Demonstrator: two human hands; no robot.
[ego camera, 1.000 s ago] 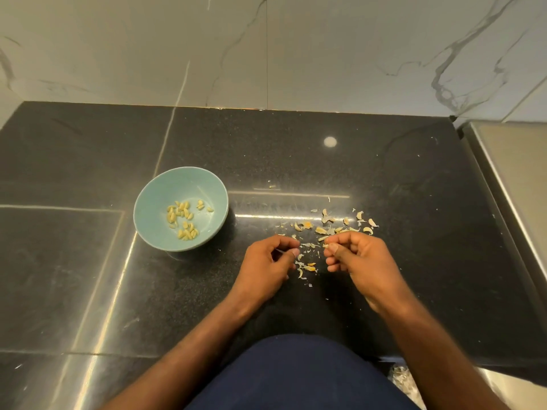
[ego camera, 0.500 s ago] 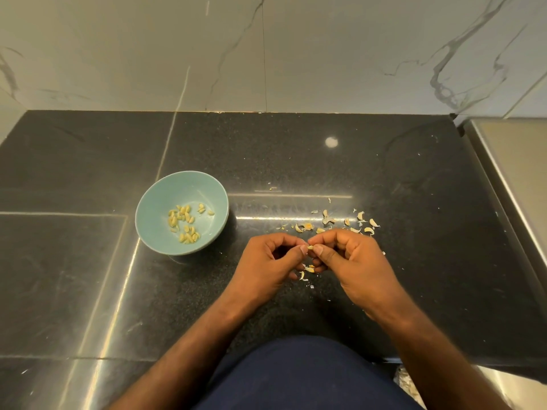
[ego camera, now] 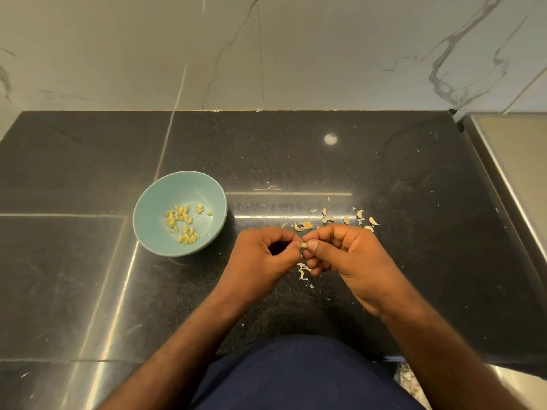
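My left hand (ego camera: pixel 263 258) and my right hand (ego camera: pixel 346 258) meet fingertip to fingertip over the black counter (ego camera: pixel 384 179). Between their thumbs and forefingers they pinch one small pale garlic clove (ego camera: pixel 303 245). A light blue bowl (ego camera: pixel 154 202) stands to the left of my hands and holds several peeled yellowish cloves (ego camera: pixel 183 223). Scraps of papery skin (ego camera: pixel 343 218) lie scattered on the counter just beyond my right hand, and a few more scraps (ego camera: pixel 302 272) lie under my fingers.
A marble-patterned wall (ego camera: pixel 296 54) rises behind the counter. A steel surface (ego camera: pixel 515 161) adjoins the counter on the right. My dark blue clothing (ego camera: pixel 296 377) fills the bottom middle.
My hands have come together from a small gap and now pinch the clove jointly. The view has tilted slightly, so the bowl sits lower in frame.
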